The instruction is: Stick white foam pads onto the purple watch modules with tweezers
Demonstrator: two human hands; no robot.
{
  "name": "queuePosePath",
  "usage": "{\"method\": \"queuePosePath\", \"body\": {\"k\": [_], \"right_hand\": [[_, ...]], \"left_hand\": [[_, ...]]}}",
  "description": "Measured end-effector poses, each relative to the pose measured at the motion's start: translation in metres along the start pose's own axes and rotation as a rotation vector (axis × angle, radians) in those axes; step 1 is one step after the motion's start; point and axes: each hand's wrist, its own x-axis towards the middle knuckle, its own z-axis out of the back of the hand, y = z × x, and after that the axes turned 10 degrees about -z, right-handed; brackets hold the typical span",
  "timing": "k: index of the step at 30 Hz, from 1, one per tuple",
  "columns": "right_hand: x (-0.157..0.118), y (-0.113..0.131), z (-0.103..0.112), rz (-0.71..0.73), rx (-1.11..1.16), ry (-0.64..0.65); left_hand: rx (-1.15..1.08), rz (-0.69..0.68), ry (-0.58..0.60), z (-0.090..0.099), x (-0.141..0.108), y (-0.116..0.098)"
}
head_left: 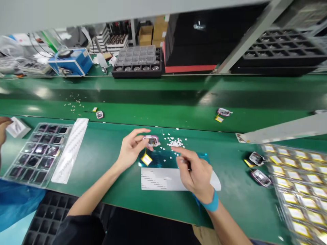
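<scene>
Going left to right on my view. Far left of my left fingers: a co-worker's hand (3, 129) at a white box (17, 127), then a clear tray (38, 154) of dark screens, then a printed strip (68, 153) right beside it. Black tray (48, 216) sits lower, nearer the body. Beyond my left fingers, up-left on the green surface past the tabletop (107, 136): a small unit (99, 114) with a yellow cell.

Left fingers (141, 145): grasping the case (152, 140), thumb on its near left edge, insides showing. Battery (146, 159) dangles from it on a lead, just below those fingers, over the left part of the blue film (163, 160). Label sheet (158, 180) lies on the near side of the film, running right under my right hand.

Between the two sets of fingers, slightly beyond: pile of white bits (175, 143), strays around it. Right fingers (187, 153): index extended, tip at the pile's near edge, the others curled in. Can't tell if they grip anything. Blue band (212, 202) on that wrist.

Beyond the right fingers, up-right: open unit (224, 112) with its yellow cell. Well right of them: two more units (260, 177), one nearer me, beside a cell tray (293, 200) at the edge.
</scene>
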Motion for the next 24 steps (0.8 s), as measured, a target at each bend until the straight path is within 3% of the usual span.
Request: {"method": "queuePosePath", "body": {"k": [3, 7, 17, 24], "right_hand": [[-0.006, -0.003, -0.011, 0.054, 0.005, 0.034], [-0.014, -0.008, -0.024, 0.087, -0.025, 0.022], [-0.02, -0.01, -0.033, 0.076, -0.094, 0.015], [-0.021, -0.013, -0.035, 0.168, -0.121, 0.072]], "left_hand": [[-0.103, 0.018, -0.005, -0.017, -0.021, 0.001], [-0.126, 0.049, 0.043, -0.022, -0.031, 0.006], [0.089, 0.018, 0.097, -0.021, -0.039, 0.013], [0.234, -0.061, 0.083, -0.022, -0.038, 0.011]]}}
